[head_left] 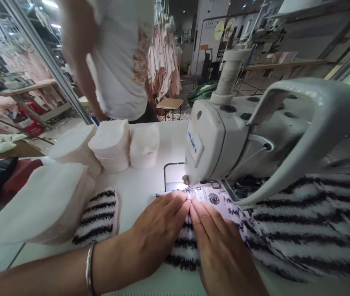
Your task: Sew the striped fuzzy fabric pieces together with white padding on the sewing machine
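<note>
Black-and-white striped plush fabric lies under the needle area of a white JUKI sewing machine. A pale printed fabric shows beside it under the machine's head. My left hand, with a silver bangle at the wrist, is closed on the edge of the plush, its fingertips just in front of the needle. My right hand grips the same edge from the right, fingers together and tips meeting the left ones. The fingertips hide the exact grip, and the needle tip is lost in the bright lamp glow.
Stacks of white fleece pieces stand left and behind on the white table. A striped plush piece lies beside them. More striped plush is heaped at right. Across the table stands a person in a white shirt.
</note>
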The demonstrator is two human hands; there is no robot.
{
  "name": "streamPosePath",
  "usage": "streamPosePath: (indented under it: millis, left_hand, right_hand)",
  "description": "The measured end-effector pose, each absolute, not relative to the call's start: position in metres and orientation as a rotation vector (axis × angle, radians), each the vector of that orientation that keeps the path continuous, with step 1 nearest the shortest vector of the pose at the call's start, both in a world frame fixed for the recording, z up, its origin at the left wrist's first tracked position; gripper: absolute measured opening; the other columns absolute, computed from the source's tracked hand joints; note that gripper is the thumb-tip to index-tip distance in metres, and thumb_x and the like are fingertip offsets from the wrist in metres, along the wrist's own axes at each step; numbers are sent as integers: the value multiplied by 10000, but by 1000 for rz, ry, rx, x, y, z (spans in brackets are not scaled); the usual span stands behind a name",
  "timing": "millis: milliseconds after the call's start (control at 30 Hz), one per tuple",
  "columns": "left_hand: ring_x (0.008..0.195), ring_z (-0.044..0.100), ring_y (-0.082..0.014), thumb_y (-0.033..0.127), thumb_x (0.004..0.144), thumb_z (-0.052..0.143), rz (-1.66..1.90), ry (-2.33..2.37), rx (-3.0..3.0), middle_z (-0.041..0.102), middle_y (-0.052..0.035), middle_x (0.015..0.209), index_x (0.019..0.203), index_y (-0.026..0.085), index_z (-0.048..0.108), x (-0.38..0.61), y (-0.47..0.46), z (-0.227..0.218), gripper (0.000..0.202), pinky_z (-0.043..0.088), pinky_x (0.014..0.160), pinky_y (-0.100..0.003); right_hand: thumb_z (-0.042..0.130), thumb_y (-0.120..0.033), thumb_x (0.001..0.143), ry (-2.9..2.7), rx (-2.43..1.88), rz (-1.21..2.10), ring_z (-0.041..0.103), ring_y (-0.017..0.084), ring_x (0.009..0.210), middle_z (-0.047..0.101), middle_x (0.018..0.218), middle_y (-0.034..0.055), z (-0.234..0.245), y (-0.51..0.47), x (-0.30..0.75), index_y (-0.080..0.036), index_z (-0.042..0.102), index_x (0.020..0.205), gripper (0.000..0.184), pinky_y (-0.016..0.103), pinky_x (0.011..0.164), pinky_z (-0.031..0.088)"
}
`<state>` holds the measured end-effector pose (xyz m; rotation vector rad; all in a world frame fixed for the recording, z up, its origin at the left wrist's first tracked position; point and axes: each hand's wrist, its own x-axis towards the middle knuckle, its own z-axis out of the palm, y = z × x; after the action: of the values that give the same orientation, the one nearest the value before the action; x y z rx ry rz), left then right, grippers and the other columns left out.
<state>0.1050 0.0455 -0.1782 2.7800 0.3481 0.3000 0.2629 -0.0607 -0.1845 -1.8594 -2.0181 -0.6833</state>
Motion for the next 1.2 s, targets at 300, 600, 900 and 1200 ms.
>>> streamPosePath:
  millis: [300,600,900,1200]
  left_hand:
    - [1401,284,-272,78,926,394,443,329,2839,397,-176,1454,1418,112,279,108,49,-190,506,322,1137,-511]
    - [1144,551,-183,63,942,406,426,347,2727,592,-103,1233,1208,159,532,110,48,-136,310,489,995,-361]
    - [1124,571,-194,98,960,410,248,-25,2694,627,-111,1179,1063,130,626,95,48,-122,241,505,958,-329]
    - [1147,549,-179,123,981,366,185,27,2691,589,-101,1227,1107,149,592,96,55,-129,261,468,1009,-333]
  right_hand:
    - [281,52,765,-1968,-1887,-588,574,236,1108,672,1154,64,-186,-62,268,-105,651,1147,554,371,808,508]
    - [221,50,831,-1924,-1698,-132,486,128,1198,587,1240,66,-172,-80,289,-146,537,1251,561,312,1005,442]
    - [367,-164,920,-2051,-1813,-410,473,247,1214,567,1308,80,-189,-130,242,-139,511,1324,430,357,906,445]
    - [287,-108,937,-1946,-1894,-517,517,239,1161,630,1228,82,-197,-114,236,-144,605,1218,426,347,855,400]
